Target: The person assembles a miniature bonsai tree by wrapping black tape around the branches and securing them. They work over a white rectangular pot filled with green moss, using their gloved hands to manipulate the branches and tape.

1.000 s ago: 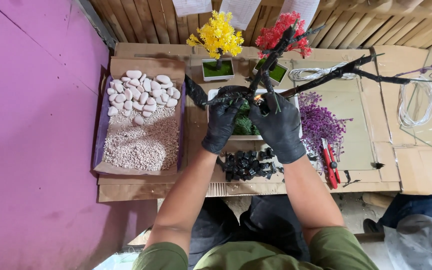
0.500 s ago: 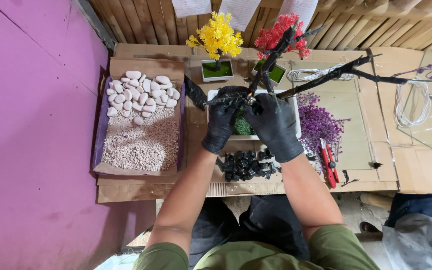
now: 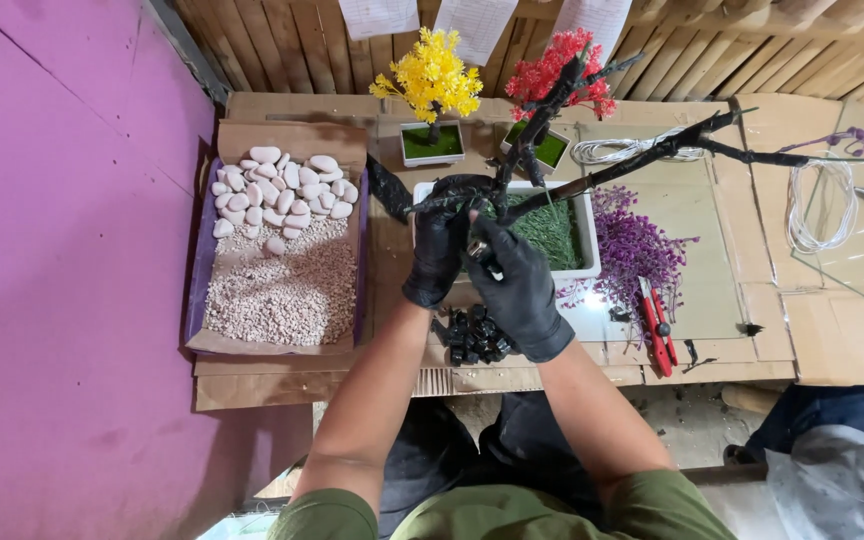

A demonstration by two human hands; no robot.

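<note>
Both hands in black gloves, close together over the near edge of a white rectangular planter [image 3: 584, 240] filled with green moss.
Left hand [image 3: 439, 250]: fingers curled round the base of a black bare-branched tree [image 3: 592, 180] — trunk gripped where it meets the planter.
Right hand [image 3: 520, 285]: fingers bent and pressed together just below the left, thumb and forefinger pinching something small and pale at the trunk base; kind not discernible.
Tree leaning right, long branch reaching over the cardboard-covered bench.
Nearby: pile of black pebbles [image 3: 477, 338] under the wrists; tray of white stones and gravel [image 3: 277, 265] to the left; purple foliage [image 3: 632, 245] and red cutters [image 3: 657, 325] to the right; yellow [image 3: 432, 80] and red [image 3: 552, 75] miniature trees behind.
</note>
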